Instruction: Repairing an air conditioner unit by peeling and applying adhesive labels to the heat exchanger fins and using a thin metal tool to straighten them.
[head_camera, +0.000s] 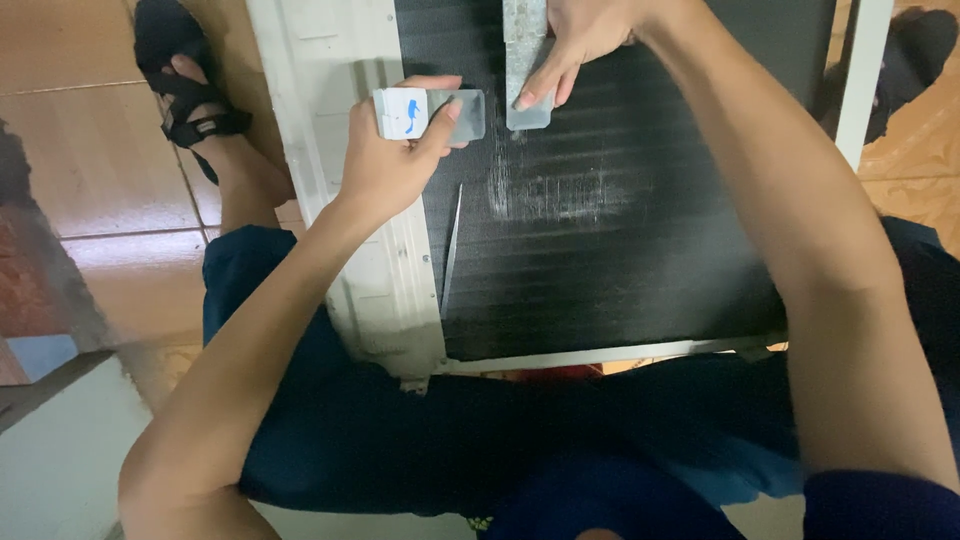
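i see my left hand (385, 160) closed round a small clear box (430, 113) over the white frame (345, 120). my right hand (580, 40) pinches a grey comb (527, 70) flat on the black fin panel (620, 240), just beside the box. pale scuffs (560, 192) sit below. a sandalled foot (195, 105) crowds the left edge; panel's lower half lies open.

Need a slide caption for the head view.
Left hand holds a small box; right hand presses a grey strip on black fins.
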